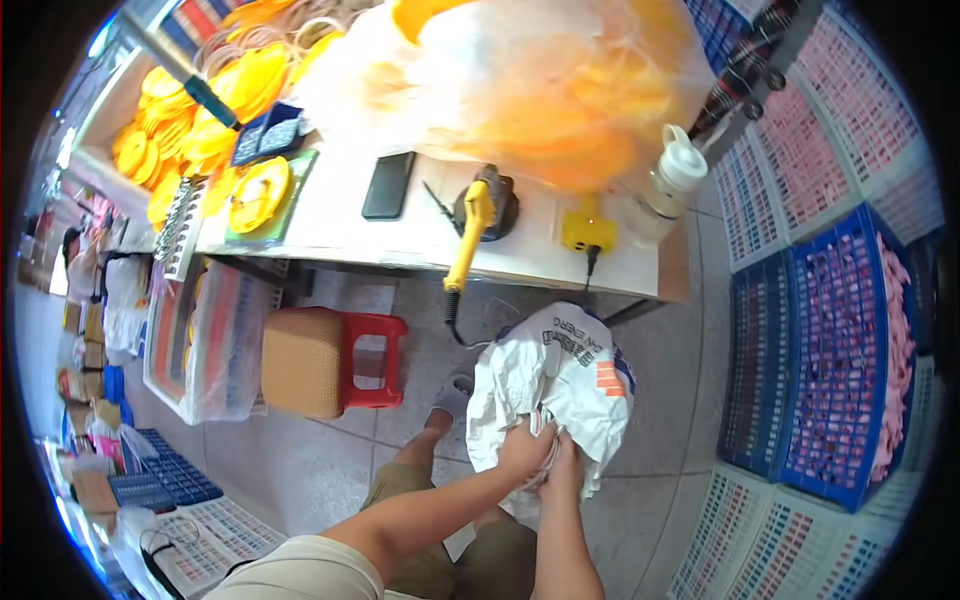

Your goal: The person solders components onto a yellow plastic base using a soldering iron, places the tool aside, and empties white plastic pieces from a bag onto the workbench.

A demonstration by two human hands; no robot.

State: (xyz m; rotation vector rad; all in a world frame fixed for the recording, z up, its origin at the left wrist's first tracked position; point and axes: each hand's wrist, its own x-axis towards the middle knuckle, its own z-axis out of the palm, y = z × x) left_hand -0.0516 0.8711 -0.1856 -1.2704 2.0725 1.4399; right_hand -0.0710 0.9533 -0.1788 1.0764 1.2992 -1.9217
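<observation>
A large white woven sack point(510, 375) with dark lettering and an orange mark hangs or stands in front of me, beside the table's front edge. My left hand point(527, 450) is closed around its gathered top. Right beside it, my right hand point(563, 468) also grips the bunched sack material. The two hands are close together, and some fingers are hidden in the folds. Whatever the sack contains is out of sight.
On the white table point(330, 220) lie a phone point(388, 186), a yellow-handled soldering iron point(470, 235), a yellow power socket point(588, 232), a bottle point(672, 175) and a big bag of orange parts point(530, 100). A red stool point(375, 360) stands left; blue crates point(830, 370) are stacked right.
</observation>
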